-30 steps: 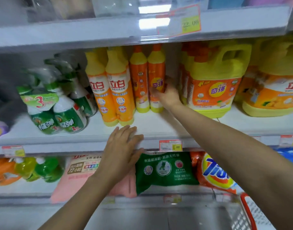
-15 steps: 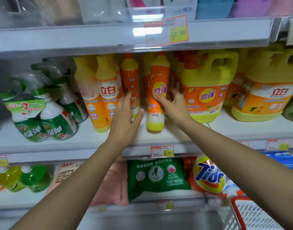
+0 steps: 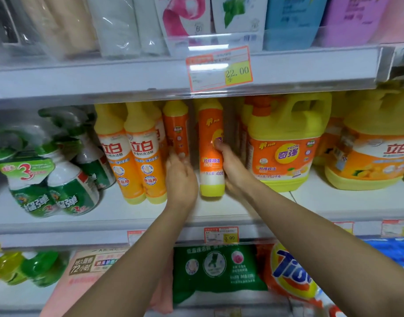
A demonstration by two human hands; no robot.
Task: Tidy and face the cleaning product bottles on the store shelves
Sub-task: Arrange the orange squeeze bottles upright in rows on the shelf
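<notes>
Just left of my left grip [image 3: 180, 179] stand two yellow-necked bottles [image 3: 137, 161]. That grip is released, its fingertips touching the rear orange bottle [image 3: 177, 131] beyond it. Between both grips, the front orange bottle [image 3: 210, 133] stands upright on the shelf [image 3: 242, 207], grasped by my right grip [image 3: 233, 170]. A yellow jug [image 3: 285, 143] sits just right of it.

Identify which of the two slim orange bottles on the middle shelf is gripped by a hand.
The forward bottle, beside the handled jug: the right hand wraps its label. The rear bottle only has the left hand near it.
</notes>
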